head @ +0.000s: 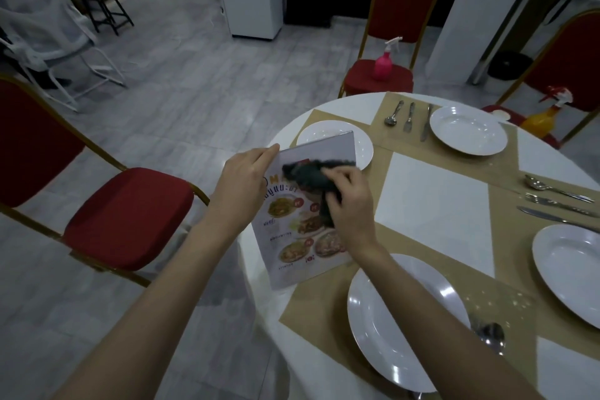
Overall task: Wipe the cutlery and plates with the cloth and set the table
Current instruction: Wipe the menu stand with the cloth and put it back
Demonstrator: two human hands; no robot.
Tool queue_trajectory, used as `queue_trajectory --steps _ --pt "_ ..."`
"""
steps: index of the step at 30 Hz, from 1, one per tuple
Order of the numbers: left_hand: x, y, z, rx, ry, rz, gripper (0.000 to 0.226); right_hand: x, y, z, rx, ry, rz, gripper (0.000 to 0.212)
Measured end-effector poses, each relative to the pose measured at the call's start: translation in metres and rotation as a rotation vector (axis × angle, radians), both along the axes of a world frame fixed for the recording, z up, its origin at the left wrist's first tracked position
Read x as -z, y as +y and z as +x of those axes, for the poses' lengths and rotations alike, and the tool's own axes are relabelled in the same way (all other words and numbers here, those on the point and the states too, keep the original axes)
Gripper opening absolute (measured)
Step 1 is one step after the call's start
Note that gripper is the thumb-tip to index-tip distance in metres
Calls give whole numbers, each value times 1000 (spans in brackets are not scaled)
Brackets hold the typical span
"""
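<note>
My left hand (pixel 242 187) grips the left edge of an upright menu stand (pixel 300 247) printed with food pictures, at the round table's left rim. My right hand (pixel 349 201) holds a dark cloth (pixel 306 175) bunched against the upper face of the menu. Several white plates lie on tan placemats: one behind the menu (pixel 363 146), one near me (pixel 383 318), one at the back (pixel 467 130), one at the right (pixel 571 273). A spoon, fork and knife (pixel 409 117) lie left of the back plate. Another set (pixel 558 198) lies above the right plate. A spoon (pixel 492 336) rests beside the near plate.
Red chairs with gold frames stand around the white table (pixel 438 198): one at the left (pixel 126 217), one behind (pixel 383 75) carrying a pink spray bottle (pixel 383 63), one at the right with an orange spray bottle (pixel 545 117). A white pillar (pixel 467 10) stands behind.
</note>
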State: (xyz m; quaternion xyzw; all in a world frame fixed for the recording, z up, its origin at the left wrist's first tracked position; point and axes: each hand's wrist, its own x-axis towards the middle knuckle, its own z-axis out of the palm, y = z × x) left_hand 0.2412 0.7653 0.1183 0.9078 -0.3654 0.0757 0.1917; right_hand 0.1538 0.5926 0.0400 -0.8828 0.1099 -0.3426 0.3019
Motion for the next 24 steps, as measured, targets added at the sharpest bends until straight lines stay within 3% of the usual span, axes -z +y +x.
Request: queue_trajectory --steps 4,11,16,20,24 --pt "1 4 -2 10 -12 8 57 -15 -16 23 107 -92 60 39" --pt "1 7 0 0 3 2 55 51 5 -29 2 81 45 36" --pt "3 1 -4 18 -7 -45 52 28 0 -23 -51 24 -37 37" --pt "5 3 -4 19 -21 -38 53 -3 -18 7 79 -60 82 35" --pt "5 6 -2 5 -7 -23 56 16 -10 -3 177 -24 292 29"
